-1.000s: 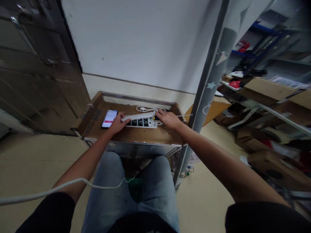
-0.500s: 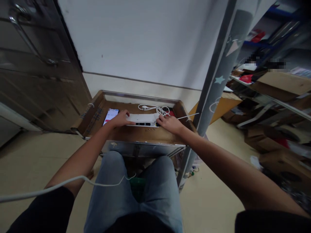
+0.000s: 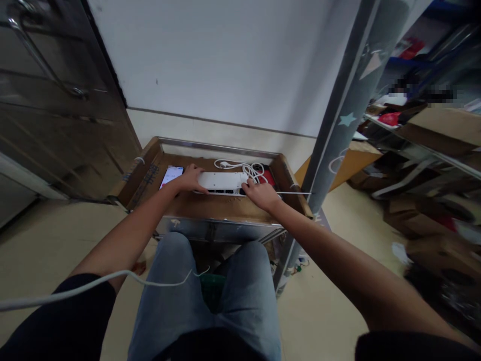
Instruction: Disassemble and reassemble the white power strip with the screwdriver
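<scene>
A white cover (image 3: 222,181) is laid on a power strip (image 3: 218,192), with black sockets exposed along the front edge. The strip is placed mid-table (image 3: 225,208). The cover's left end is touched by the left hand (image 3: 191,179), its right end by the right hand (image 3: 261,195); hands apart, no clamp seen. A phone (image 3: 171,176) is left of the strip, a white cable (image 3: 251,170) behind it.

A smartphone (image 3: 171,176) lies on the cardboard-lined cart (image 3: 143,168) beside a steel cabinet (image 3: 56,105).

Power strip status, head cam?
Left hand on left end of white power strip, right hand on right end. White cable bunched behind it. Phone beside left hand.
</scene>
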`<act>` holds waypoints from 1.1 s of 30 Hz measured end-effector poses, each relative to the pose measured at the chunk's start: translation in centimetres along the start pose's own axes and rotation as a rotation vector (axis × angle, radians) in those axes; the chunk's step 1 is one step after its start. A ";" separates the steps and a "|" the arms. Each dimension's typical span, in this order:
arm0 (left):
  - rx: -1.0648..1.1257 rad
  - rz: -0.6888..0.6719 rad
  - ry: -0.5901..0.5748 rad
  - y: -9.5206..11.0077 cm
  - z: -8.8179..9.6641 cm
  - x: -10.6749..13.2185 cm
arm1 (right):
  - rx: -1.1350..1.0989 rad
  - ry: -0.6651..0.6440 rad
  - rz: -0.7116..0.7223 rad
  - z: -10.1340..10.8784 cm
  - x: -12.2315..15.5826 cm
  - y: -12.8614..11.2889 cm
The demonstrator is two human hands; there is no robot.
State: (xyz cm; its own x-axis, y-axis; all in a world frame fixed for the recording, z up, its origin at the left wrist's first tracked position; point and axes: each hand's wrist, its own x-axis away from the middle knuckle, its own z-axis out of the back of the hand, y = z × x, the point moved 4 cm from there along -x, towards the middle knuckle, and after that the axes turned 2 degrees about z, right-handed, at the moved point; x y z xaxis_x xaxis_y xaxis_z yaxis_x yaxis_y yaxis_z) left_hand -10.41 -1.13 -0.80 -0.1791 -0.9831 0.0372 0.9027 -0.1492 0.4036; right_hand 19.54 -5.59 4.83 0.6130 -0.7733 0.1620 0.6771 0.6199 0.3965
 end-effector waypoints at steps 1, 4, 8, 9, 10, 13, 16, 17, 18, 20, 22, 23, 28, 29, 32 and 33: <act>-0.019 -0.002 -0.008 0.0 -0.1 -0.1 | -0.008 -0.004 -0.015 -0.3 0.1 -0.2; -0.054 -0.009 -0.011 0.1 -0.3 -0.3 | -0.034 -0.015 -0.049 -0.9 0.1 -0.8; -0.074 -0.046 -0.040 0.1 -0.4 -0.6 | -0.072 -0.023 -0.084 -1.2 0.0 -1.1; -0.076 -0.056 -0.054 0.1 -0.5 -0.7 | -0.079 -0.021 -0.101 -1.2 0.0 -1.0; -0.081 -0.063 -0.066 0.2 -0.5 -0.8 | -0.086 -0.020 -0.117 -1.1 0.0 -0.8; -0.112 -0.069 -0.080 0.4 -0.6 -1.2 | -0.106 -0.018 -0.147 -0.8 0.1 -0.4; -0.140 -0.080 -0.084 0.5 -0.7 -1.4 | -0.129 -0.023 -0.152 -0.7 0.2 -0.3; -0.148 -0.083 -0.085 0.6 -0.7 -1.4 | -0.138 -0.025 -0.152 -0.7 0.2 -0.4; -0.156 -0.086 -0.087 0.6 -0.7 -1.5 | -0.147 -0.026 -0.152 -0.7 0.2 -0.4; -0.169 -0.087 -0.092 0.6 -0.6 -1.5 | -0.166 -0.027 -0.154 -0.8 0.1 -0.5; -0.177 -0.081 -0.100 0.6 -0.6 -1.5 | -0.187 -0.024 -0.155 -1.0 0.1 -0.6; -0.179 -0.080 -0.105 0.6 -0.6 -1.5 | -0.197 -0.023 -0.155 -1.0 0.0 -0.6; -0.171 -0.087 -0.134 0.9 -0.2 -1.2 | -0.262 -0.017 -0.151 -1.3 0.0 -0.2; -0.173 -0.083 -0.142 1.0 -0.1 -1.1 | -0.279 -0.014 -0.153 -1.4 0.0 -0.1; -0.184 -0.077 -0.166 1.3 0.0 -1.0 | -0.334 -0.007 -0.176 -1.4 -0.5 0.5; -0.191 -0.077 -0.174 1.4 -0.1 -1.1 | -0.354 -0.009 -0.181 -1.4 -0.7 0.8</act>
State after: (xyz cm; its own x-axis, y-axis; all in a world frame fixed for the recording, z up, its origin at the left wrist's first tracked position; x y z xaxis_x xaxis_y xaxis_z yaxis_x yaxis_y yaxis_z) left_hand -8.89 -0.30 -0.32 -0.2994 -0.9377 0.1765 0.9384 -0.2559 0.2321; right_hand 20.21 -4.36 3.73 0.4682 -0.8746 0.1260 0.8734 0.4797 0.0840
